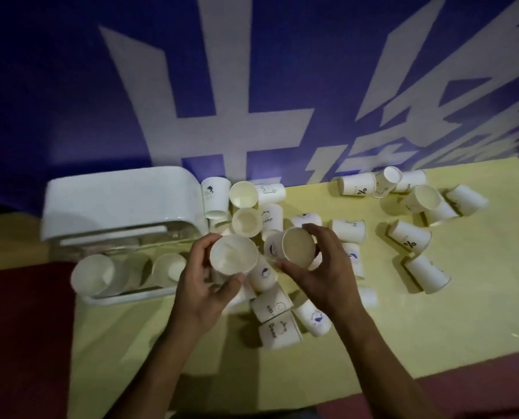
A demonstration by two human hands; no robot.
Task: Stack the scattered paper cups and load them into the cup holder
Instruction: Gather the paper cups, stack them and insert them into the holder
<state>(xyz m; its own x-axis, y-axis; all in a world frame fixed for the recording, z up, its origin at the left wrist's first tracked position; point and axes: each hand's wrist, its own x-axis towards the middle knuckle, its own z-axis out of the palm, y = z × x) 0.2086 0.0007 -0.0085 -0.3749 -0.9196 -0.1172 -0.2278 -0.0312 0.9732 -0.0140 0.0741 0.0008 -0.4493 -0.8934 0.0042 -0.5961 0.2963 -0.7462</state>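
My left hand (pixel 202 285) grips a white paper cup (pixel 233 254) with its mouth facing up at me. My right hand (pixel 328 267) holds a second paper cup (pixel 298 247), tilted with its mouth toward the left one; the two cups are close together but apart. Several more white paper cups (pixel 278 319) lie scattered on the yellow table (pixel 433 343), upright or on their sides. The white cup holder (pixel 116 201) lies at the left, with stacked cups (pixel 93 275) sticking out of its clear front.
Another cluster of cups (pixel 418 204) lies at the table's far right. A blue wall banner with white characters (pixel 237 101) rises behind the table. Dark red floor (pixel 22 343) shows at the left and lower right.
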